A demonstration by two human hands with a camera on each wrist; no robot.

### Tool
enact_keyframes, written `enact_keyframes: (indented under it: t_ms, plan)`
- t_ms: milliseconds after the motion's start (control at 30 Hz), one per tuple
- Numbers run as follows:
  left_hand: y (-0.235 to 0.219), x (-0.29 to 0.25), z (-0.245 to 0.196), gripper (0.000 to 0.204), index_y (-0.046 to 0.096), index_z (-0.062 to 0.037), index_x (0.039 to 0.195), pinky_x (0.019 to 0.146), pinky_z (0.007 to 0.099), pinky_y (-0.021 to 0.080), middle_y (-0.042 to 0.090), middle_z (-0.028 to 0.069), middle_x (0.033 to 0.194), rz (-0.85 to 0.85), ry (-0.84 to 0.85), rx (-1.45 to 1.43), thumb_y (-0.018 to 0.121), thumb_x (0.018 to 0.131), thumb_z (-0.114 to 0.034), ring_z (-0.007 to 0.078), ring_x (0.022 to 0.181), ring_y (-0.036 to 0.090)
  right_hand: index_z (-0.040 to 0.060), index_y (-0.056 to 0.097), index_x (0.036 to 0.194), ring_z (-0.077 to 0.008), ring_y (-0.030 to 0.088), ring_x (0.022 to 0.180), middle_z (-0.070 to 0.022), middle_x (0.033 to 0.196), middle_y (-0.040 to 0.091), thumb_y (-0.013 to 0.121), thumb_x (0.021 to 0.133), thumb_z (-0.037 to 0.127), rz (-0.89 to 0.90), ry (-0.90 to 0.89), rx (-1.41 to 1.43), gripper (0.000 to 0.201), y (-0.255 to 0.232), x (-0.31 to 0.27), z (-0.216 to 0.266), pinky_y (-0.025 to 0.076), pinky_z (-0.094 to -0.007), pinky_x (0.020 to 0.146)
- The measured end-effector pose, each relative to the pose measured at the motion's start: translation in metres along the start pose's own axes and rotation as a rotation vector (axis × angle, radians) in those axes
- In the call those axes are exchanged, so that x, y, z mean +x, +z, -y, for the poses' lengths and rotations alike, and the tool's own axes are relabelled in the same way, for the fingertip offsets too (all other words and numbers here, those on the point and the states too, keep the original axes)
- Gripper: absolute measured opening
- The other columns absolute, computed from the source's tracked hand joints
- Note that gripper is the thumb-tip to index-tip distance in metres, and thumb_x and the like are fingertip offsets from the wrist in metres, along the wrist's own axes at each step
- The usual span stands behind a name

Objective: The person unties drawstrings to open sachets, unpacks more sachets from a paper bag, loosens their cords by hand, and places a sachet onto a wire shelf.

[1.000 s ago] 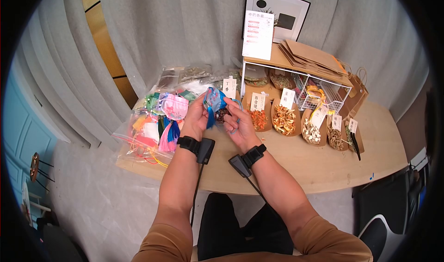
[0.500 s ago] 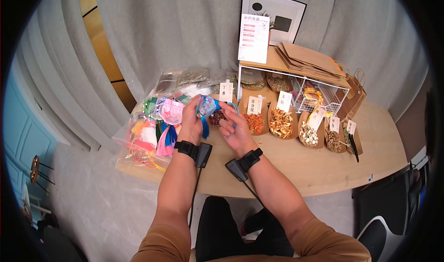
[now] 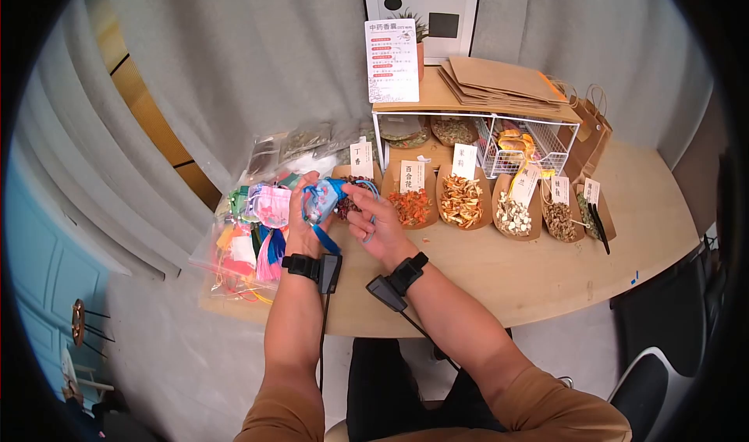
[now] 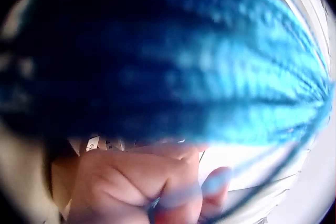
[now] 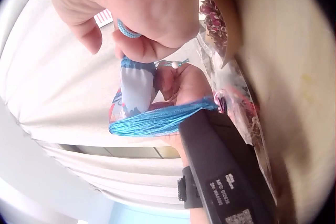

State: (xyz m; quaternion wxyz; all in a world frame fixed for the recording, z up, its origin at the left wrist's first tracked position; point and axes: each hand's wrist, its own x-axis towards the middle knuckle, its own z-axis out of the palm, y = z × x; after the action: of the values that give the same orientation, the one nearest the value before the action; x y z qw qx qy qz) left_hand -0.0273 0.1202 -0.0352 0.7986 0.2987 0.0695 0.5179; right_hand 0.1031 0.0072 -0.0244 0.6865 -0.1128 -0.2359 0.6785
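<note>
A small blue patterned drawstring pouch (image 3: 318, 202) with a blue tassel (image 3: 326, 241) is held up over the table. My left hand (image 3: 298, 227) grips the body of the pouch from its left side. With curled fingers, my right hand (image 3: 382, 225) pinches at the gathered neck, and a light-blue cord (image 5: 126, 29) loops round one of its fingers. Seen from the right wrist, the pouch's pale side (image 5: 137, 88) hangs below those fingers, and the tassel stretches across the left hand. The blurred tassel (image 4: 210, 66) covers most of the left wrist view.
At left lies a clear plastic bag with colourful pouches (image 3: 269, 205) and tassels. Labelled paper trays of dried flowers and herbs (image 3: 462, 200) stand in a row to the right. Behind them are a small shelf (image 3: 437, 95) with flat paper bags (image 3: 503, 83) and a wire basket (image 3: 523, 153).
The head view has turned, so the shelf and trays sit further left. Both hands and the pouch are lower and further left in it. The tassel, hanging down before, now slants right.
</note>
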Motion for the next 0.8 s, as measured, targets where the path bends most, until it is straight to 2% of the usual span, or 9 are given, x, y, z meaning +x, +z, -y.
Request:
enact_keyframes:
  t_ms: [167,300,433,500,567,600,667,767,800]
  plan:
    - [0.014,-0.010,-0.006,0.020,0.055,-0.0036,0.103,0.068,0.0340,0.054,0.063,0.0076,0.083,0.113,0.010,0.054,0.056,0.088,-0.017,0.0205,0.075,0.064,0.0058,0.062,0.111,-0.0032,0.032,0.045,0.0070,0.062,0.045,0.059,0.091,0.017,-0.025,-0.013,0.019,0.023,0.005,-0.002,0.005,0.028,-0.0197,0.040]
    - [0.013,-0.012,-0.004,0.025,0.055,-0.0024,0.107,0.073,0.0307,0.053,0.063,0.0107,0.090,0.034,0.055,0.187,0.056,0.088,-0.020,0.0203,0.081,0.064,0.0026,0.062,0.110,-0.0024,0.033,0.045,0.0073,0.063,0.046,0.060,0.091,0.018,-0.072,-0.014,-0.014,0.025,0.006,-0.003,0.009,0.027,-0.0191,0.040]
    - [0.007,-0.009,-0.001,0.031,0.052,-0.0020,0.109,0.076,0.0298,0.053,0.062,0.0098,0.092,0.231,-0.005,0.221,0.056,0.089,-0.025,0.0190,0.084,0.064,-0.0008,0.061,0.110,-0.0020,0.033,0.045,0.0069,0.064,0.047,0.060,0.090,0.017,-0.042,-0.030,-0.031,0.026,0.002,-0.002,0.011,0.027,-0.0189,0.040]
    - [0.010,-0.009,0.001,0.039,0.050,-0.0021,0.111,0.077,0.0305,0.053,0.061,0.0093,0.094,0.270,-0.016,0.233,0.063,0.086,-0.030,0.0193,0.087,0.063,-0.0007,0.061,0.111,-0.0019,0.033,0.045,0.0070,0.064,0.047,0.060,0.090,0.016,-0.022,-0.032,-0.042,0.027,0.003,-0.004,0.012,0.028,-0.0188,0.040]
    - [0.017,-0.010,0.005,0.046,0.050,-0.0006,0.112,0.080,0.0302,0.053,0.063,0.0100,0.101,0.395,-0.001,0.140,0.071,0.080,-0.026,0.0196,0.091,0.064,-0.0006,0.061,0.112,-0.0017,0.033,0.045,0.0070,0.064,0.047,0.059,0.090,0.016,0.001,-0.032,-0.058,0.027,0.007,-0.005,0.016,0.028,-0.0187,0.040]
    - [0.023,-0.013,0.003,0.061,0.049,-0.0007,0.117,0.087,0.0320,0.051,0.060,0.0106,0.110,0.377,-0.058,0.117,0.080,0.071,-0.025,0.0216,0.101,0.062,-0.0003,0.061,0.111,-0.0023,0.033,0.045,0.0070,0.063,0.045,0.059,0.091,0.015,-0.010,-0.060,-0.070,0.025,0.010,-0.007,0.017,0.029,-0.0188,0.040]
    - [0.036,-0.019,0.001,0.066,0.048,-0.0006,0.120,0.090,0.0327,0.050,0.059,0.0108,0.113,0.397,-0.039,0.169,0.081,0.068,-0.023,0.0220,0.105,0.060,0.0000,0.061,0.111,-0.0029,0.033,0.045,0.0070,0.062,0.042,0.059,0.091,0.013,-0.014,-0.085,-0.089,0.024,0.014,-0.009,0.020,0.030,-0.0188,0.040]
    - [0.040,-0.020,-0.001,0.076,0.044,-0.0002,0.127,0.096,0.0342,0.046,0.056,0.0115,0.119,0.411,-0.047,0.201,0.083,0.063,-0.010,0.0224,0.113,0.056,-0.0005,0.060,0.115,-0.0012,0.034,0.046,0.0072,0.064,0.048,0.058,0.089,0.009,-0.014,-0.178,-0.135,0.027,0.015,-0.010,0.022,0.031,-0.0185,0.041]
    - [0.043,-0.022,-0.001,0.074,0.043,0.0002,0.128,0.095,0.0338,0.047,0.056,0.0119,0.119,0.399,-0.037,0.259,0.080,0.064,-0.005,0.0220,0.112,0.056,-0.0009,0.060,0.115,-0.0013,0.036,0.047,0.0045,0.071,0.052,0.058,0.089,0.007,-0.021,-0.235,-0.208,0.028,0.015,-0.011,0.023,0.032,-0.0182,0.042]
